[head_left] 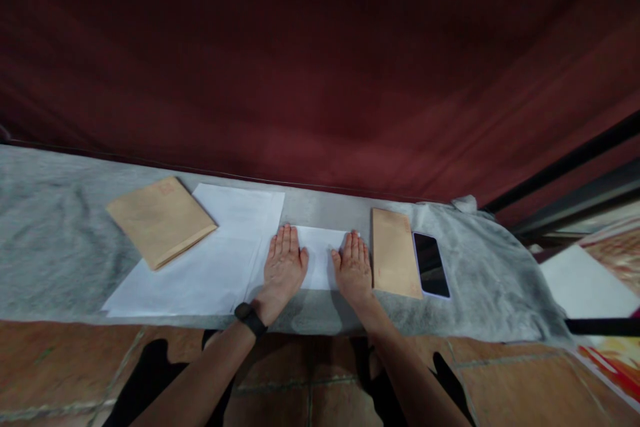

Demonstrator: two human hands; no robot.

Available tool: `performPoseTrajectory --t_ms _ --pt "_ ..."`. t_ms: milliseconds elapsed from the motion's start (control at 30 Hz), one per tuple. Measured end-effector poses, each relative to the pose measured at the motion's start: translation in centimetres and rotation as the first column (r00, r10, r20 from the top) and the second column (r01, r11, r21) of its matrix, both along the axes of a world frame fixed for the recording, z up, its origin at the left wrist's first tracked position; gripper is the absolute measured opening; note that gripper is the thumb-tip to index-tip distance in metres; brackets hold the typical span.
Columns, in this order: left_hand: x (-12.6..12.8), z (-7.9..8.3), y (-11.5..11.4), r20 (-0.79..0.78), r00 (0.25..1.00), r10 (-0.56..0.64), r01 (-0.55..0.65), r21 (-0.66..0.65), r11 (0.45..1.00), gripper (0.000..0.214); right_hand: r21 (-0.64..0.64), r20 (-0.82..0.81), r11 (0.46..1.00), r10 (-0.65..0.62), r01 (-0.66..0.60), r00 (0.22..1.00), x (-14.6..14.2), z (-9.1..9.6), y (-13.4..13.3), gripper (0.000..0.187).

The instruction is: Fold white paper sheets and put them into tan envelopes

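Observation:
A white sheet of paper (320, 258), which looks folded to a narrow shape, lies on the grey cloth in front of me. My left hand (287, 261) rests flat on its left end, palm down, fingers stretched forward. On the right end lies my right hand (353, 268), also palm down with the fingers straight. Neither hand grips anything. Close by on the right is a brown envelope (395, 253). Left of my left hand, large white sheets (215, 273) are spread out, partly covered by a stack of brown envelopes (163, 221).
A phone (431, 265) with a light purple edge lies beside the right-hand envelope. Grey cloth (490, 273) covers the narrow table. Behind it hangs a dark red curtain (320, 93). Black bars (565, 160) and a white panel (590, 280) stand at the right.

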State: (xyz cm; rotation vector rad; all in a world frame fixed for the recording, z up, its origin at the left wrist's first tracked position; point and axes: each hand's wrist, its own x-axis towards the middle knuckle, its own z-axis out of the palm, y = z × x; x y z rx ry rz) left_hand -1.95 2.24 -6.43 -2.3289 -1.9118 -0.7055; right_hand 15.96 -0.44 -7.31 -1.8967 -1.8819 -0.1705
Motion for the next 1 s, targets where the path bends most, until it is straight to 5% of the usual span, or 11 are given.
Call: performPoseTrajectory --t_ms 100,367,1000 --pt "-0.1 0.6 -0.9 -0.005 0.999 -0.036 0.036 0.023 0.999 0.062 0.001 -0.02 1.0 0.013 -0.013 1.0 -0.3 0.9 -0.8 0.062" --pt "0.7 0.3 -5.8 -0.18 0.926 -0.332 0.327 -0.056 0.943 0.06 -0.16 -0.042 0.935 0.313 -0.316 0.949 -3.1 2.4 -5.4 0.057" --pt "-1.9 0.3 -6.0 -0.106 0.98 -0.169 0.171 0.009 0.985 0.066 -0.088 0.077 0.982 0.173 -0.167 0.982 -0.1 0.8 -6.1 0.067"
